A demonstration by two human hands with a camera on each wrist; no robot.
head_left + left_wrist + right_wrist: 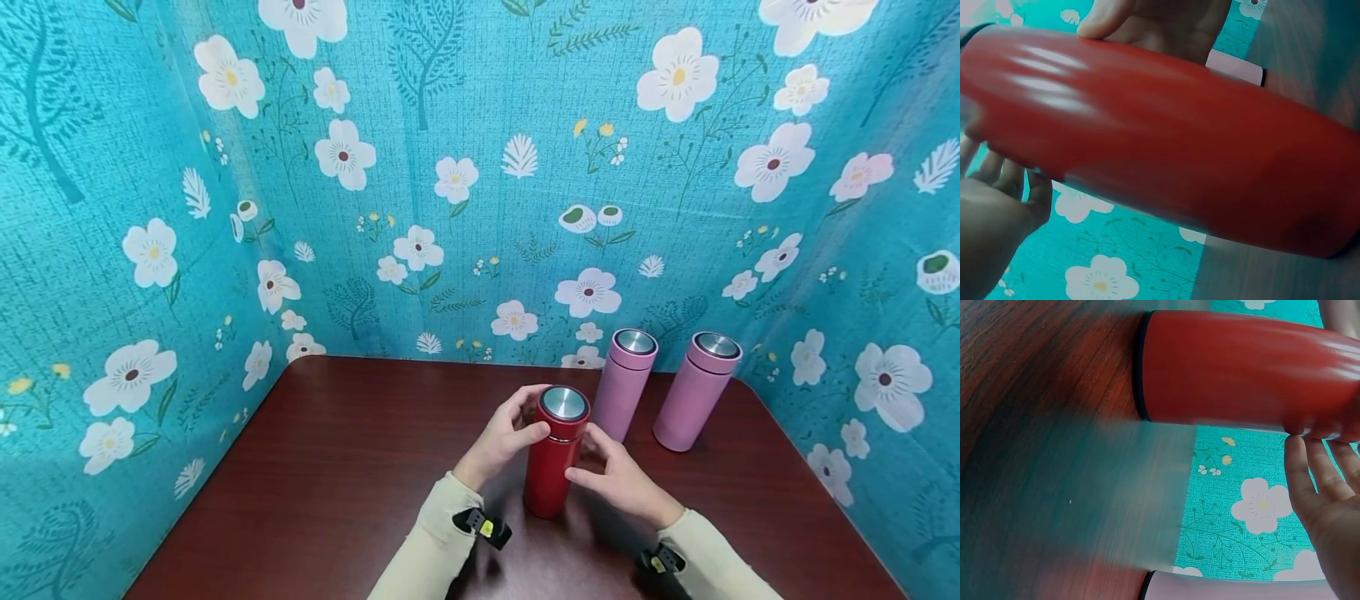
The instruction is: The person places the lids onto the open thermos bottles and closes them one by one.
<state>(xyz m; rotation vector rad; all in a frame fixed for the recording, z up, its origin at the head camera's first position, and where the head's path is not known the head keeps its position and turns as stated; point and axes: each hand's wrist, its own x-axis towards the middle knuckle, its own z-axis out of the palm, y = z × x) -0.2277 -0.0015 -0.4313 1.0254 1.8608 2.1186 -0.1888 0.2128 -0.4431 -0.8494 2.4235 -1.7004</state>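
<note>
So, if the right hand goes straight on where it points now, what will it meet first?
The red bottle, almost at once: the right hand seems to touch its side, though depth is unclear.

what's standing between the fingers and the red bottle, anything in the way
Nothing visible is in the way: the left hand holds the red bottle near its top, and the right hand has its fingers against its side. The two pink bottles stand farther back to the right.

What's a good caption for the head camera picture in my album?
Left hand higher, right hand lower: both on one red bottle, with two pink bottles nearby.
</note>
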